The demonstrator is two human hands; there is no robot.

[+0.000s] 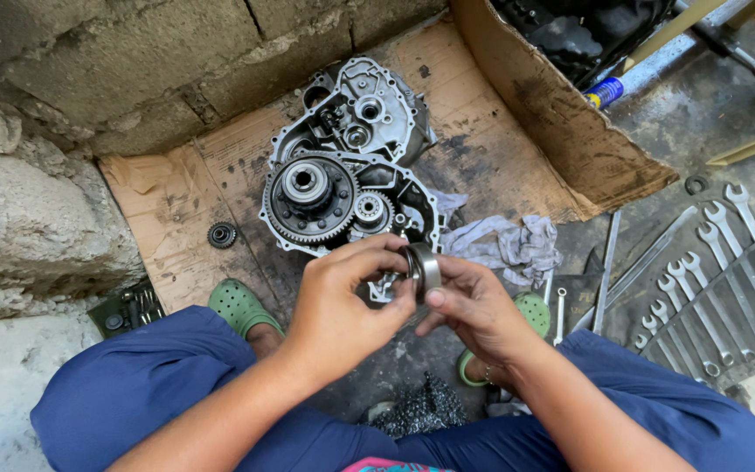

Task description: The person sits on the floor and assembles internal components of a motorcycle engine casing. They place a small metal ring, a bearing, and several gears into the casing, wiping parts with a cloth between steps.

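Note:
A round metal bearing ring (423, 269) is held on edge between both my hands, just in front of an opened gearbox casing (369, 114). My left hand (342, 301) curls its fingers over the ring's left side. My right hand (474, 306) pinches the ring's right side with thumb and fingertips. Inside the casing lies a large toothed gear (308, 199) with a smaller gear (369, 210) beside it. The casing rests on oily cardboard (185, 218).
A small loose gear (221, 234) lies on the cardboard at left. A grey rag (504, 245) sits right of the casing. A row of spanners (718, 271) lies on a roll at right. Rough stone blocks (37, 210) stand to the left, and a folded cardboard flap (561, 114) rises behind.

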